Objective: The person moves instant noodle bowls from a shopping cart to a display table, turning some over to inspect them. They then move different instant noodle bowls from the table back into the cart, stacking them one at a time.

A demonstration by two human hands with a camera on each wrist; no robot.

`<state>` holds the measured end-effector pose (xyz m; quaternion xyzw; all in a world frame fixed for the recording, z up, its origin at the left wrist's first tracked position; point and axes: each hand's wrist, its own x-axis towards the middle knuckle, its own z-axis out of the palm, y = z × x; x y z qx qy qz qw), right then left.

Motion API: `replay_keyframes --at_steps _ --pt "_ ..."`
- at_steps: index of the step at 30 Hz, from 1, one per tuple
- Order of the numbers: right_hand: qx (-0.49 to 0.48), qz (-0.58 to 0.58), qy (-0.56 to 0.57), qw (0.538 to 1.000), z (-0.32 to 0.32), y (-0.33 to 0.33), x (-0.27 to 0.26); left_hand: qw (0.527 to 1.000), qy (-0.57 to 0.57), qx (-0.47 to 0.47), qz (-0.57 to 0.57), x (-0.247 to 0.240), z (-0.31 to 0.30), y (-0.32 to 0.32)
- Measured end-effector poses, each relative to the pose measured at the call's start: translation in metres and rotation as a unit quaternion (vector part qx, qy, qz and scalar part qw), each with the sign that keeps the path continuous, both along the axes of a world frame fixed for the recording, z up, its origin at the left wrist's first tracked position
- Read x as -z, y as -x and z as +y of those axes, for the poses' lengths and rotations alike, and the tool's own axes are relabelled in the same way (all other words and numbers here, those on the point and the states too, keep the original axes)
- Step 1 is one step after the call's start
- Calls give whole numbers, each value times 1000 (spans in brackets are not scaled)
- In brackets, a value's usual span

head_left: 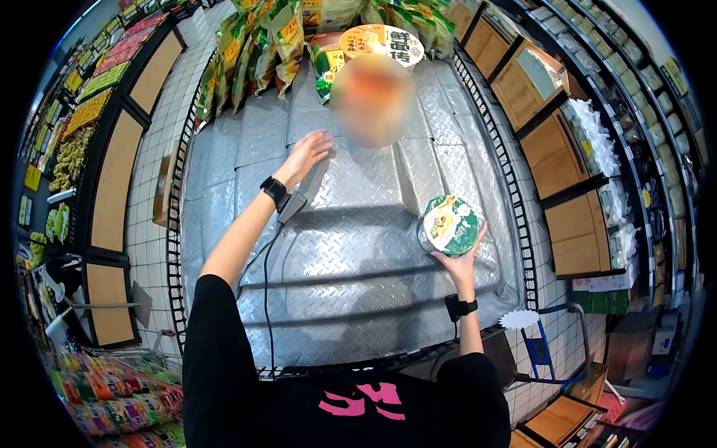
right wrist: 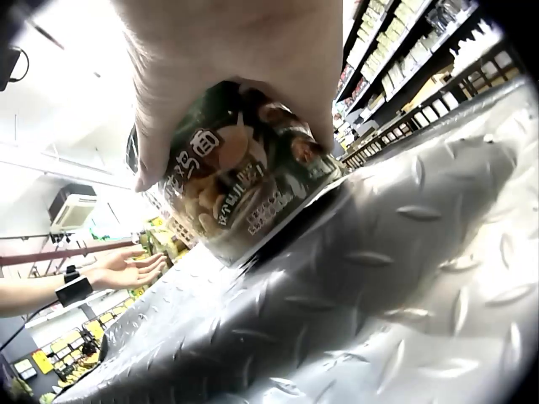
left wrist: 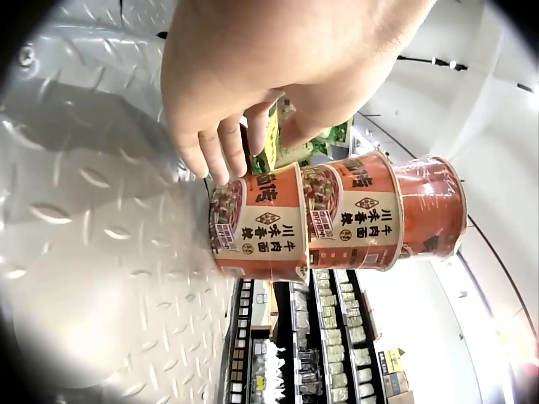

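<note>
My right hand grips a green instant noodle cup at the right side of the metal surface. In the right wrist view, fingers and thumb of the right hand wrap round the noodle cup, its base close over the metal. My left hand reaches forward with relaxed fingers and holds nothing. Ahead of it stands a stack of orange noodle cups, partly blurred in the head view. In the left wrist view, the left hand overlaps the near end of the orange cups.
Green and yellow bags stand along the far edge of the diamond-plate metal surface. Black rails border it. Produce shelves run on the left, and stocked shelves with wooden fronts on the right. A blue-framed cart stands at lower right.
</note>
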<state>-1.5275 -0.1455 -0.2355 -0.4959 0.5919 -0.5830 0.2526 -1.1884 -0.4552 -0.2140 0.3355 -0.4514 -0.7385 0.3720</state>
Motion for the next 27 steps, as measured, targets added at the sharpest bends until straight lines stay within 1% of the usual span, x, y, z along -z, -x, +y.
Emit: replay_keyframes --at_steps 2,3,4,5,6,7,8,10,11,13,14,16,17,18,19,20,21,22,23,24,26,27 --pt "15 -4 22 1000 -5 1 9 996 63 -60 -10 -8 -15 7" --pt "10 -14 24 1000 -7 4 15 988 107 -108 -32 -22 -16 16" --pt "10 -13 24 1000 -8 6 15 988 107 -108 -31 -35 -15 22" --pt "13 0 18 1000 -8 7 15 962 205 -174 -46 -49 -13 26" --pt "16 13 12 1000 -9 7 14 922 299 -237 -61 -62 -11 31" --pt "22 -1 8 1000 -11 4 7 914 298 -271 -39 -72 0 37" --pt "23 -3 9 1000 -14 5 9 915 299 -270 -40 -71 15 44" --pt "44 -47 0 998 -22 10 13 927 333 -161 -53 -67 50 56" --pt "54 -50 -5 997 -27 10 7 927 335 -159 -54 -68 66 62" --pt "49 -144 0 988 -37 11 9 928 351 -90 -83 -80 91 72" --pt "45 -188 3 981 -42 14 15 929 349 -88 -82 -92 93 71" --pt "39 -223 25 974 -54 16 9 909 389 -149 5 -142 102 63" --pt "27 -212 48 976 -62 14 -9 883 443 -158 9 -169 106 54" --pt "15 -201 71 977 -71 11 -34 839 521 -156 -4 -205 114 42" --pt "9 -179 92 979 -79 2 -67 812 564 -149 4 -238 126 28" --pt "2 -158 114 981 -91 -4 -101 774 618 -134 35 -263 136 17" --pt "-13 -146 135 980 -105 -3 -120 674 726 -113 71 -284 140 4" --pt "-29 -133 156 978 -120 -2 -137 638 749 -57 168 -297 131 -17" --pt "-39 -125 185 974 -136 -9 -161 650 749 -64 108 -318 158 -39" --pt "-49 -117 213 969 -151 -16 -181 651 753 -68 70 -334 177 -57" --pt "-56 -40 233 970 -191 -16 -203 645 761 -70 29 -343 197 -72" --pt "-58 18 247 967 -207 -21 -216 642 763 -67 19 -346 203 -79"
